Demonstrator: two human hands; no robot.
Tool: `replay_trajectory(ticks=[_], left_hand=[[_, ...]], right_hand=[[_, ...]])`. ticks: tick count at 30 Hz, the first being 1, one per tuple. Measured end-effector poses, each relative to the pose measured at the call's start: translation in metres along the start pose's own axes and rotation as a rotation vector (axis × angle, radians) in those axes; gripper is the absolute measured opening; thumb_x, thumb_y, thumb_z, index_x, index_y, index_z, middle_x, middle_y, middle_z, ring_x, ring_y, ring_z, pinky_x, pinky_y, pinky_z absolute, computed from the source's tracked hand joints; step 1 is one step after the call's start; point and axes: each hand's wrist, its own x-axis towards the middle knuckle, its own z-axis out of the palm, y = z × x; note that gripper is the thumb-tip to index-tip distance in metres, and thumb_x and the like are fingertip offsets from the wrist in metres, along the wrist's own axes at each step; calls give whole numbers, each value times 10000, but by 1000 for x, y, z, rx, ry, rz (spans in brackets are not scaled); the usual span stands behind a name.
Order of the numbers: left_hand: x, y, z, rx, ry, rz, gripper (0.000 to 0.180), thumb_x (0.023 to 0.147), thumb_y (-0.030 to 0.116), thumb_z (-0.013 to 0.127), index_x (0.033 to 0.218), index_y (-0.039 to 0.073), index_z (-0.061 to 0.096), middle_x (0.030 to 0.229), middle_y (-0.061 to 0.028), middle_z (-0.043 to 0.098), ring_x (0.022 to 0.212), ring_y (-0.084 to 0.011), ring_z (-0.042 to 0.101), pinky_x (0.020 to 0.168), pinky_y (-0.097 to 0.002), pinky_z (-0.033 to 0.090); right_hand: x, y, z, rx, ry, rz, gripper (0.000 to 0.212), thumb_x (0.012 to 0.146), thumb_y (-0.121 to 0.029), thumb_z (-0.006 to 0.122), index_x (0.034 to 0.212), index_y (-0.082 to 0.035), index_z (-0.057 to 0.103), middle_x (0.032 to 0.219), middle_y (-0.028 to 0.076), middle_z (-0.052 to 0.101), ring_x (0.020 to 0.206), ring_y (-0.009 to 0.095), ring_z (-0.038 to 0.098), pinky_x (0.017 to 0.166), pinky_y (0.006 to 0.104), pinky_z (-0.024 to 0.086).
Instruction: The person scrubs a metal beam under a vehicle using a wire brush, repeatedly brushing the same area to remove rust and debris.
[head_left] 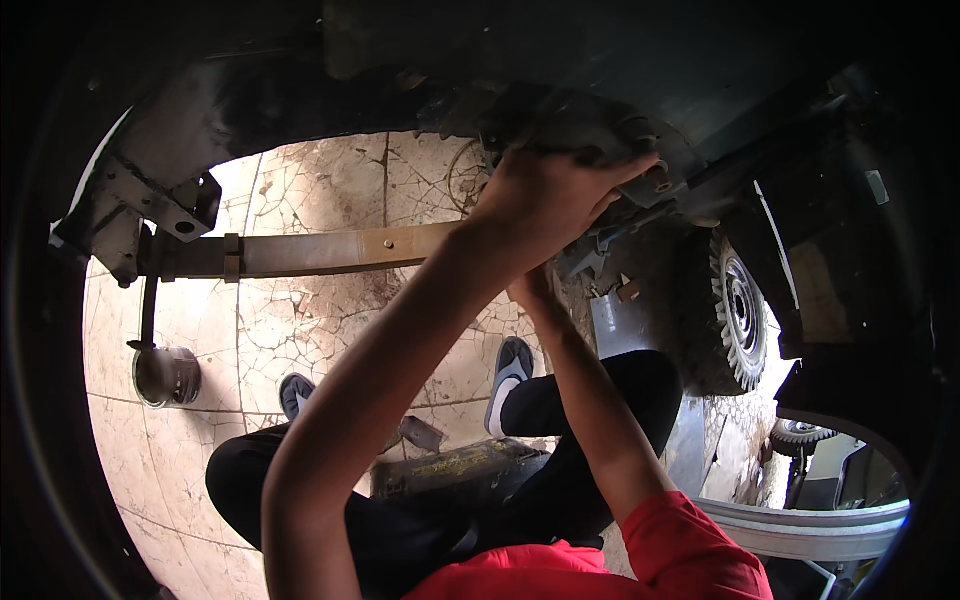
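My left hand (548, 192) reaches up to the dark underside of a vehicle (440, 100). One finger stretches right towards a round bolt or bushing end (657, 177). The other fingers curl inward, and what they close on is hidden. Below the left wrist, my right hand (528, 285) is raised close to the same spot. Most of it is covered by my left forearm, so its fingers do not show. A long flat leaf spring (330, 253) runs from a metal bracket (155, 200) at the left and passes behind my left wrist.
A metal can (167, 377) stands on the cracked tile floor (300, 340) at the left. A treaded wheel (742, 310) is at the right, with another wheel (800, 434) farther off. Beneath me lies a worn dark block (455, 470). A curved silver rim (810, 530) borders the lower right.
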Motion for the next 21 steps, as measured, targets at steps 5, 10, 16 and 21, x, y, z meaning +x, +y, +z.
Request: replay_trajectory(ticks=[5,10,16,21], left_hand=[[10,2,22,232,127,153,422,838,245,656,1255,310,643,957,41,708,738,-106,684,619,-231,541],[9,5,24,189,112,103,348,792,218,686,1133,289,697,908,61,697,734,-112,669,675,-277,525],[15,7,28,145,135,59,308,774,268,762,1075,254,697,835,51,677,776,-131,645,744,-312,531],[18,16,39,5,144,-76,294,803,297,753,1041,202,609,780,26,675,665,-156,674,571,-297,537]], right_hand=[[1,-5,0,4,-28,-34,683,908,-143,638,1503,-213,310,1183,245,606,1040,413,618,850,484,524],[4,-2,-2,1,-25,-26,670,911,-147,637,1499,-197,318,1217,242,589,1070,404,606,869,476,516],[5,-5,-5,9,-29,-16,657,915,-152,636,1493,-178,327,1257,238,568,1106,393,591,892,466,507],[-7,-5,-5,-1,-56,-51,646,918,-157,635,1489,-162,334,1291,234,551,1135,384,579,911,457,499]])
